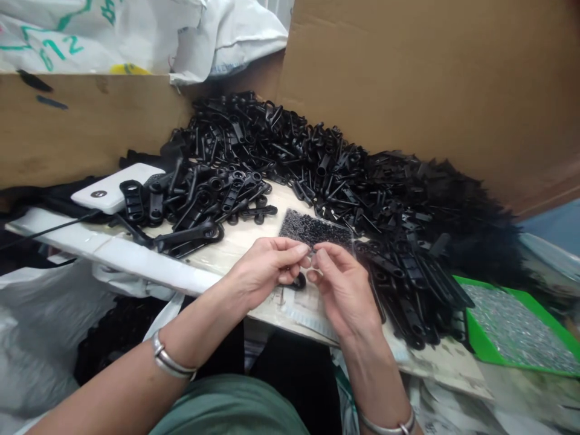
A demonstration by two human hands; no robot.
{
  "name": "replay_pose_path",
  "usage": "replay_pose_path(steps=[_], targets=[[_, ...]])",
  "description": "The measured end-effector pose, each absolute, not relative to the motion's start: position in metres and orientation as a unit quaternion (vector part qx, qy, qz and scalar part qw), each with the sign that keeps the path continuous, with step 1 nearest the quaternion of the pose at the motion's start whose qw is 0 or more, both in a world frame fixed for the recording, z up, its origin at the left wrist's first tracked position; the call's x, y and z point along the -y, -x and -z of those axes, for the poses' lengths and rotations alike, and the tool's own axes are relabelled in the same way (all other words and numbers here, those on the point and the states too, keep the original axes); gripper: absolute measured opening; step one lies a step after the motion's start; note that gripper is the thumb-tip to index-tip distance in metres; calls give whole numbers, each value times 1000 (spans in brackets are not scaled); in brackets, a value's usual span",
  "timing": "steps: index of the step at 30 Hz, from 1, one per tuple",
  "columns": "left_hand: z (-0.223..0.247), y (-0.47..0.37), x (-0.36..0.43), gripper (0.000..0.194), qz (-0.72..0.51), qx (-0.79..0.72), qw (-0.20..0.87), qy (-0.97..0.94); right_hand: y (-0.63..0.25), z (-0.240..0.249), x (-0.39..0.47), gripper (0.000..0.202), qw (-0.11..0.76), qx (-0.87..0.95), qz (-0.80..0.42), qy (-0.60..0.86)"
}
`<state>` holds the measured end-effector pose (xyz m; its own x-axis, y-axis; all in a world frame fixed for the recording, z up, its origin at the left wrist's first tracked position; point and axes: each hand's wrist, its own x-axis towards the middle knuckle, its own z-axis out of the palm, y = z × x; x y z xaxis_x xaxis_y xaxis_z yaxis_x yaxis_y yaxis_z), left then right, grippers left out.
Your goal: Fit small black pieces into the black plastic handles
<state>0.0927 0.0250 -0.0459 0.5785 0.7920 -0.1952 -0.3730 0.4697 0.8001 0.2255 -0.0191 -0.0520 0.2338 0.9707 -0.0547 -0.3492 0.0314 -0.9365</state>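
Note:
My left hand point(276, 263) and my right hand point(342, 284) meet over the front of the table, fingertips nearly touching. Both are closed in a pinch around something too small to make out. Just behind them lies a shallow clear tray point(281, 225) filled with tiny black pieces point(312, 226). Under the fingers, a black plastic part point(296, 281) shows partly on the tabletop, the rest hidden by my hands. Long black plastic arms point(412, 284) lie stacked to the right of my right hand.
A large heap of black plastic parts point(272, 139) fills the back of the table point(199, 260) against cardboard walls point(430, 78). More black arms point(194, 199) lie at left, beside a white phone-like device point(113, 187). A green tray point(475, 329) of small shiny metal pieces point(521, 326) stands at right.

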Motion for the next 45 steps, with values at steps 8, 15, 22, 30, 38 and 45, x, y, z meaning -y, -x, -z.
replay_pose_path(steps=[8,15,22,30,38,45], targets=[[45,-93,-18,19,-370,-276,803,-378,-222,55,21,15,632,379,-461,494],[46,-93,-14,15,-397,-310,758,-414,-219,47,31,12,582,448,-322,597],[43,-97,-7,9,-426,-352,699,-455,-213,40,42,11,528,500,-214,653],[52,-99,-2,10,-443,-341,658,-505,-212,47,46,10,547,507,-192,637],[51,-79,-6,16,-388,-344,512,-685,-217,47,43,8,530,526,-199,634],[66,-49,1,22,-257,-376,148,-878,-244,59,46,7,410,617,-182,646]])
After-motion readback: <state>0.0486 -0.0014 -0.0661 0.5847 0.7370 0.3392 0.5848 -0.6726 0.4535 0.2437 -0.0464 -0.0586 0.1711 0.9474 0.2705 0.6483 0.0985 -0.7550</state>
